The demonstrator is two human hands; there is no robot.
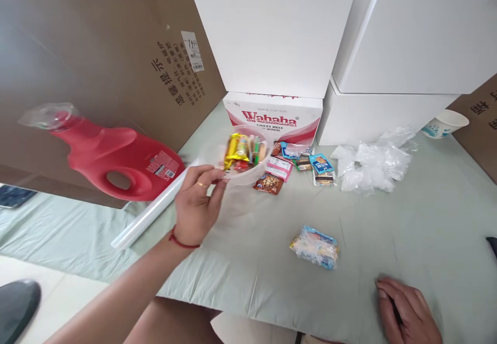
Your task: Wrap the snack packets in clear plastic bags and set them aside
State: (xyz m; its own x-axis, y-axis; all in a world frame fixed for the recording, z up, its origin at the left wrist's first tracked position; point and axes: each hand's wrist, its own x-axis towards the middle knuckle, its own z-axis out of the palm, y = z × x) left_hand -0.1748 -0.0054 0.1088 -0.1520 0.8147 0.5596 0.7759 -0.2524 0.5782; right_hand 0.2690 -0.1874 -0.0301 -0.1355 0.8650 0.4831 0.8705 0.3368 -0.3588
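Observation:
My left hand (200, 201) pinches the near rim of a clear plastic bowl (248, 174), thumb and fingers closed on its edge. The bowl tilts toward me, and yellow, red and green snack packets (241, 149) lie inside, slightly blurred. To its right, several small packets, including a brown cookie packet (269, 184) and a blue one (321, 163), lie loose on the cloth. Alone nearer me is a blue and yellow packet in clear wrap (315, 246). My right hand (409, 310) rests at the near right with its fingers curled in; nothing shows in it.
A red jug (124, 152) and a roll of clear film (151, 212) are at the left by a big cardboard panel (116, 48). Behind the bowl stands a Wahaha box (274, 118). Crumpled clear plastic (373, 165) and a paper cup (444, 124) are at the right.

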